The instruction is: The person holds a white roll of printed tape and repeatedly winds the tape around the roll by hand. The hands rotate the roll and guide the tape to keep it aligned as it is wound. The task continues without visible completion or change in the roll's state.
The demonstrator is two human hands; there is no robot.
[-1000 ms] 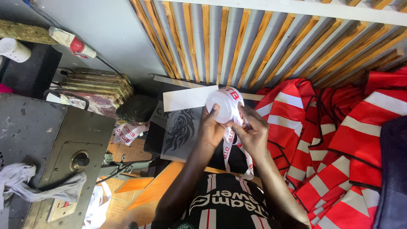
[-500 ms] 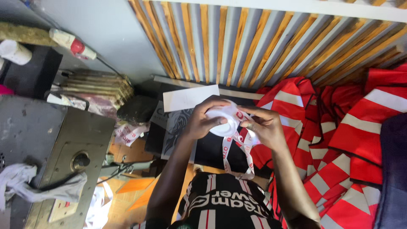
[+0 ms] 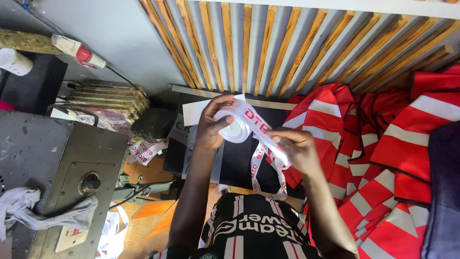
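Observation:
My left hand (image 3: 209, 128) grips a white roll of tape (image 3: 233, 125) with red printing, held up in front of my chest. My right hand (image 3: 295, 149) pinches the loose strip of tape (image 3: 264, 135) that runs off the roll and pulls it out to the right and downward. A longer tail of the same tape (image 3: 258, 168) hangs in a loop below both hands, over a black surface (image 3: 235, 158). A white sheet of paper (image 3: 194, 111) lies behind the roll.
Red vests with white reflective bands (image 3: 383, 148) are piled at the right. A grey metal machine (image 3: 57, 168) with a white rag (image 3: 28, 211) stands at the left. Scraps of printed tape (image 3: 143, 149) lie beside it. A corrugated wall with wooden slats (image 3: 287, 43) is behind.
My hands have separated: the left hand holds the roll higher, and the right hand has drawn a strip of tape out to the right and down.

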